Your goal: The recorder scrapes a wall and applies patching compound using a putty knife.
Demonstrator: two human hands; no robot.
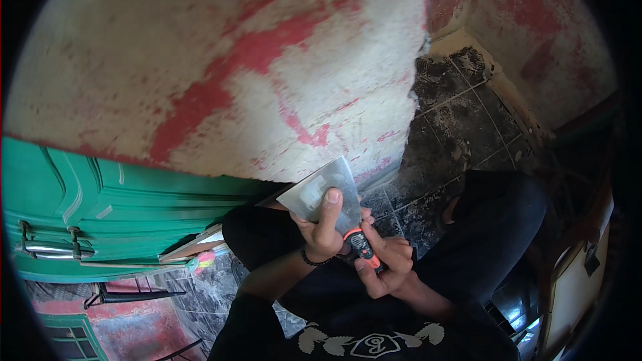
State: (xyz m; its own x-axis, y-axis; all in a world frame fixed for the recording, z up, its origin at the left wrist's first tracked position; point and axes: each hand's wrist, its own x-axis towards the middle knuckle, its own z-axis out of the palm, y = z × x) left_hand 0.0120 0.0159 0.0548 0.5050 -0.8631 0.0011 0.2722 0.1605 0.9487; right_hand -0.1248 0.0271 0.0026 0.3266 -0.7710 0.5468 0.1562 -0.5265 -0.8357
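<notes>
A putty knife (312, 192) with a broad grey metal blade and an orange-and-black handle is held between my two hands, in front of my lap. My left hand (324, 226) grips the blade, its thumb lying flat on the metal face and the other fingers hidden behind. My right hand (386, 261) is closed around the handle, with the thumb near its butt end. The blade's wide edge points up and away from me, close to the lower edge of a wall (348, 87) with worn white and red paint.
Dark tiled floor (461, 120) streaked with pale dust runs to the right of the wall. On the left is a green panelled door (134, 207) with a metal handle (57, 249). A wooden chair (578, 287) stands at the right. My bent knee (508, 207) is beside the floor.
</notes>
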